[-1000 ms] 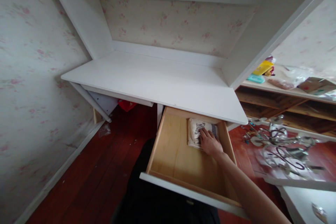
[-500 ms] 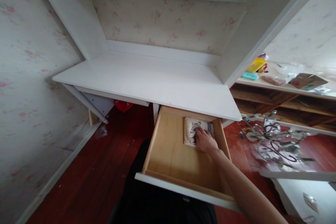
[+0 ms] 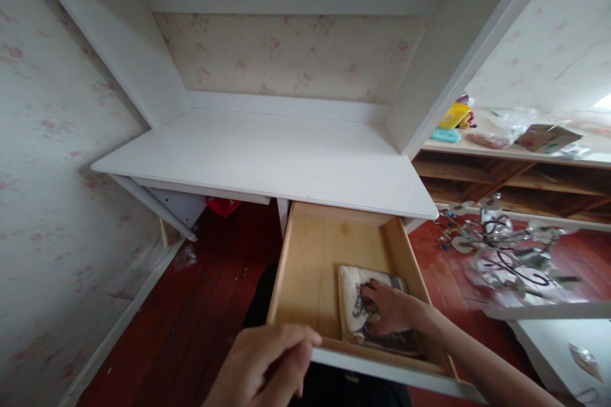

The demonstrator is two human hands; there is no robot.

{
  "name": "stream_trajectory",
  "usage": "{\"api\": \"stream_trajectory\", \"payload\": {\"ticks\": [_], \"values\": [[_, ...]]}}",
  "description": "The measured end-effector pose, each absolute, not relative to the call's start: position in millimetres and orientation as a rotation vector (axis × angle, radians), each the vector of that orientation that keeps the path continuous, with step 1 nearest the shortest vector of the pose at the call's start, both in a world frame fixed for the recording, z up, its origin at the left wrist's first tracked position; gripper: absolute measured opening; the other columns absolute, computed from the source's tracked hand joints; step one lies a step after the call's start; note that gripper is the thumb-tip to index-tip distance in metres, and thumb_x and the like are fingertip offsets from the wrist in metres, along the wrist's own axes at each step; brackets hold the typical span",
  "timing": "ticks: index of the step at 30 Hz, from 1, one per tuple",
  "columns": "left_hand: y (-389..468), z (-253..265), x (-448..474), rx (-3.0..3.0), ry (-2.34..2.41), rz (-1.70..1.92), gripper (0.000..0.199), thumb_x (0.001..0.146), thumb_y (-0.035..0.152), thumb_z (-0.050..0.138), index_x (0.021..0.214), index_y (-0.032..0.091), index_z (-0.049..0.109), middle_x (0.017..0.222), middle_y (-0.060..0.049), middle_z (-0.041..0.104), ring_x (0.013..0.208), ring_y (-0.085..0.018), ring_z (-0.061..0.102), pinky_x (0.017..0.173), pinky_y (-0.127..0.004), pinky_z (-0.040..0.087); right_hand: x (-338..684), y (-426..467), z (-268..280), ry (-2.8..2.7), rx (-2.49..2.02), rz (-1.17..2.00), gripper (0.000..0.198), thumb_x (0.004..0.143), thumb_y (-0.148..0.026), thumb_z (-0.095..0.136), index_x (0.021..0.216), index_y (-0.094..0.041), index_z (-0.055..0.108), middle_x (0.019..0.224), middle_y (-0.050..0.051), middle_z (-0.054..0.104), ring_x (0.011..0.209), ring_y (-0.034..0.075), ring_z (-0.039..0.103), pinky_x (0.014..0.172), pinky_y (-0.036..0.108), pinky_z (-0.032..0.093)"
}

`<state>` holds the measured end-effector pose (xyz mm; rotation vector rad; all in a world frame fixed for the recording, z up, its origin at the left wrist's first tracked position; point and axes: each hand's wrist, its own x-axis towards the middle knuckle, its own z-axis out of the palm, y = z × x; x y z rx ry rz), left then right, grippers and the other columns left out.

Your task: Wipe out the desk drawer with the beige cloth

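Observation:
A folded cream cloth (image 3: 352,296) with dark print lies flat in the front right part of a pulled-out wooden drawer (image 3: 305,267). My right hand (image 3: 392,310) presses on it from above, fingers bent into the fabric and thumb to the near side. Part of the cloth is hidden under that hand. Just in front of the drawer's left front corner is my left hand (image 3: 267,362), fingers curled in and nothing visible in them. Its index fingertip overlaps the white drawer front; whether they touch, I cannot tell.
Above the drawer is a white desk top (image 3: 267,152) with upright side panels. A chandelier (image 3: 510,251) lies on the red wooden floor at right, near a low shelf unit (image 3: 477,156) bearing bags and a carton (image 3: 548,138). A red object (image 3: 223,206) sits under the desk.
The cloth has slid toward me along the drawer bottom under my right hand, from the back to the front. My left hand has come into view at the drawer front.

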<state>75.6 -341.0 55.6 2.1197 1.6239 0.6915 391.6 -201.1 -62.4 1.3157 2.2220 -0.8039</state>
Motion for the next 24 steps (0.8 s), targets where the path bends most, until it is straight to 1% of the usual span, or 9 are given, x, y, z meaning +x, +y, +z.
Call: {"api": "stream_trajectory", "payload": {"ticks": [3, 6, 8, 11, 13, 16, 19, 21, 24], "values": [[-316.0, 29.5, 83.4, 2.220, 1.594, 0.717, 0.027, 0.097, 0.026, 0.041, 0.090, 0.024, 0.067, 0.072, 0.000, 0.065, 0.066, -0.011, 0.061, 0.066, -0.021, 0.050, 384.5, -209.6, -58.8, 2.239, 1.319, -0.769, 0.083, 0.050, -0.046, 0.080, 0.124, -0.017, 0.056, 0.125, 0.018, 0.052, 0.104, 0.031, 0.057, 0.086, 0.040, 0.046], [-312.3, -2.5, 87.6, 2.365, 1.685, 0.681, 0.027, 0.094, 0.016, 0.041, 0.078, 0.022, 0.062, 0.066, 0.000, 0.062, 0.064, -0.013, 0.060, 0.062, -0.023, 0.045, 368.5, -214.6, -57.4, 2.308, 1.319, -0.753, 0.084, 0.053, -0.045, 0.080, 0.128, -0.016, 0.054, 0.127, 0.019, 0.051, 0.112, 0.033, 0.053, 0.093, 0.042, 0.043], [-316.9, -19.8, 88.0, 2.423, 1.763, 0.681, 0.025, 0.093, 0.013, 0.042, 0.075, 0.021, 0.058, 0.062, 0.001, 0.059, 0.061, -0.013, 0.058, 0.060, -0.025, 0.041, 351.8, -215.7, -58.5, 2.348, 1.326, -0.730, 0.083, 0.054, -0.044, 0.081, 0.128, -0.017, 0.053, 0.126, 0.018, 0.053, 0.111, 0.033, 0.053, 0.092, 0.043, 0.044], [-322.2, -34.0, 87.3, 2.461, 1.826, 0.778, 0.023, 0.091, 0.013, 0.045, 0.072, 0.021, 0.054, 0.059, 0.002, 0.056, 0.058, -0.014, 0.055, 0.059, -0.028, 0.037, 317.3, -212.6, -62.7, 2.400, 1.325, -0.738, 0.089, 0.053, -0.048, 0.082, 0.129, -0.015, 0.051, 0.125, 0.017, 0.053, 0.105, 0.034, 0.056, 0.088, 0.044, 0.047], [-322.4, -37.2, 87.0, 2.472, 1.817, 0.844, 0.019, 0.090, 0.012, 0.046, 0.075, 0.021, 0.054, 0.061, 0.002, 0.057, 0.059, -0.014, 0.055, 0.059, -0.029, 0.035, 289.9, -209.1, -66.1, 2.466, 1.291, -0.772, 0.089, 0.057, -0.052, 0.079, 0.132, -0.015, 0.048, 0.127, 0.017, 0.051, 0.106, 0.034, 0.055, 0.089, 0.044, 0.047], [-320.9, -38.1, 87.0, 2.478, 1.796, 0.917, 0.016, 0.089, 0.011, 0.046, 0.080, 0.021, 0.055, 0.064, 0.001, 0.058, 0.060, -0.015, 0.054, 0.059, -0.031, 0.033, 250.9, -207.6, -70.6, 2.602, 1.218, -0.743, 0.080, 0.067, -0.050, 0.072, 0.135, -0.018, 0.045, 0.130, 0.015, 0.049, 0.109, 0.032, 0.053, 0.091, 0.045, 0.046], [-320.7, -39.6, 87.0, 2.481, 1.803, 0.959, 0.015, 0.089, 0.011, 0.047, 0.080, 0.021, 0.053, 0.064, 0.002, 0.057, 0.059, -0.015, 0.052, 0.058, -0.032, 0.031, 226.7, -211.6, -74.4, 2.699, 1.251, -0.582, 0.071, 0.070, -0.046, 0.068, 0.132, -0.020, 0.048, 0.131, 0.014, 0.048, 0.113, 0.034, 0.048, 0.090, 0.048, 0.045], [-321.4, -41.8, 87.1, 2.473, 1.814, 0.976, 0.016, 0.088, 0.011, 0.048, 0.078, 0.021, 0.052, 0.063, 0.002, 0.056, 0.058, -0.015, 0.052, 0.058, -0.033, 0.029, 221.0, -212.5, -76.9, 2.761, 1.296, -0.456, 0.067, 0.072, -0.045, 0.066, 0.131, -0.019, 0.049, 0.135, 0.014, 0.047, 0.115, 0.035, 0.045, 0.096, 0.053, 0.040], [-322.1, -46.0, 86.9, 2.459, 1.818, 1.026, 0.015, 0.088, 0.011, 0.048, 0.078, 0.022, 0.051, 0.061, 0.003, 0.055, 0.057, -0.016, 0.051, 0.058, -0.034, 0.028, 220.4, -201.6, -80.6, 2.834, 1.342, -0.272, 0.065, 0.078, -0.042, 0.060, 0.136, -0.016, 0.047, 0.142, 0.016, 0.043, 0.122, 0.037, 0.039, 0.107, 0.065, 0.018]]}}
